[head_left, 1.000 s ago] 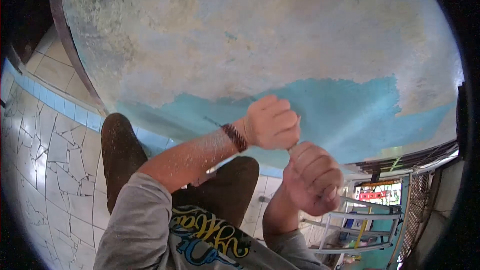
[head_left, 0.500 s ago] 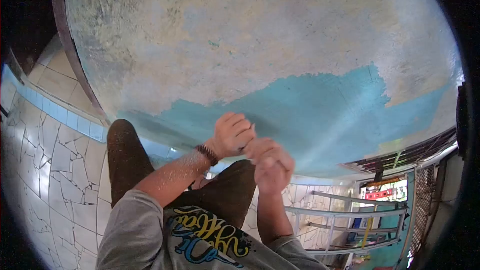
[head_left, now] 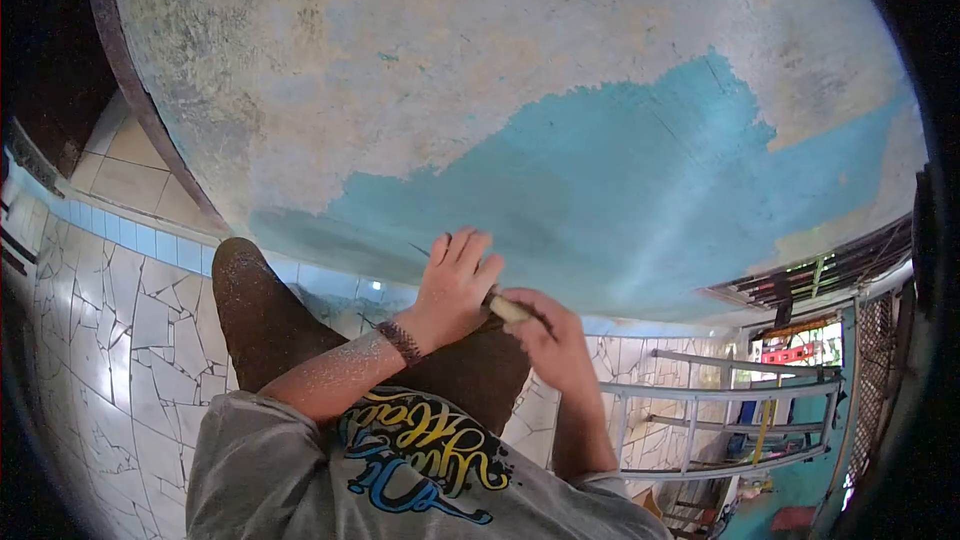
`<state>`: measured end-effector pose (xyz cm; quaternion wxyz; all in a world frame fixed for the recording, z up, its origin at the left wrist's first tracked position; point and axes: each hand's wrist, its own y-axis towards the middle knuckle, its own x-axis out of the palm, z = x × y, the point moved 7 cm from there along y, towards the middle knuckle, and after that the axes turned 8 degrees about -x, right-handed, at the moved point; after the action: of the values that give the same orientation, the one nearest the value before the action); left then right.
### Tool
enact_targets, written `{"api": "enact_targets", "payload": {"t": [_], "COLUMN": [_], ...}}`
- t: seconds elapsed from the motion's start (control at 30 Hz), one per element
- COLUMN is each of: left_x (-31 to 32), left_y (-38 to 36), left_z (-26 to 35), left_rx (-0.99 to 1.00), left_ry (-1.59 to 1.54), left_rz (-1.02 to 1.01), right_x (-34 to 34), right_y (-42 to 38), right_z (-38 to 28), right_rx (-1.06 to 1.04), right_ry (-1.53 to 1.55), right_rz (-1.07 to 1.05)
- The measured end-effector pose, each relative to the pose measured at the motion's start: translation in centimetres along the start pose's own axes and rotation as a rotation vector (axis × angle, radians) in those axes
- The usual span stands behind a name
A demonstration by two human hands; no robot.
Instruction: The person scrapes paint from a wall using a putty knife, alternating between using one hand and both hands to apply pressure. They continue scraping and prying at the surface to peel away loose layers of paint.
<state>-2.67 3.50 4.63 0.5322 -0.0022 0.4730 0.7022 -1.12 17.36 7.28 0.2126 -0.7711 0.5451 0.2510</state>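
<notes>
The left hand lies with fingers loosely spread over a pale wooden tool handle, which the right hand grips in a closed fist. Both hands press the tool against the rough, mottled wall, near the lower edge of its smooth turquoise paint patch.

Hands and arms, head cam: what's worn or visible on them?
Both hands are bare, no gloves. The left hand has a dark beaded bracelet at the wrist, and fine pale dust speckles the left forearm. The right hand shows no band or watch. Short grey T-shirt sleeves end near the elbows; the shirt carries a yellow and blue print.
</notes>
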Motion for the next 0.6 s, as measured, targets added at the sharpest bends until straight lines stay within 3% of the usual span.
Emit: {"api": "enact_targets", "payload": {"t": [0.13,0.23,0.33,0.43,0.53,0.6], "left_x": [-3.9,-2.8,1.3,2.6,2.6,2.2], "left_y": [-1.5,-2.9,-1.4,2.8,5.1,5.2], "left_z": [0.9,-0.8,-1.3,-1.6,-1.2,-1.0], "left_rx": [-0.126,-0.564,-1.041,-0.962,-0.922,-1.026], "left_ry": [-0.201,-0.704,-1.364,-1.72,-1.765,-1.642], "left_rz": [0.136,-0.022,0.029,0.299,0.217,0.176], "right_x": [-4.2,-5.9,-6.0,-5.5,-4.3,-4.0], "right_y": [1.4,2.7,4.9,7.0,6.8,6.5], "right_z": [-4.7,-9.3,-12.0,-13.2,-14.6,-15.4], "right_rx": [-0.174,-0.121,-0.319,-0.358,-0.241,-0.198], "right_ry": [-0.265,-0.332,-0.369,-0.524,-0.694,-0.714], "right_rz": [0.021,0.001,0.022,-0.055,-0.253,-0.275]}}
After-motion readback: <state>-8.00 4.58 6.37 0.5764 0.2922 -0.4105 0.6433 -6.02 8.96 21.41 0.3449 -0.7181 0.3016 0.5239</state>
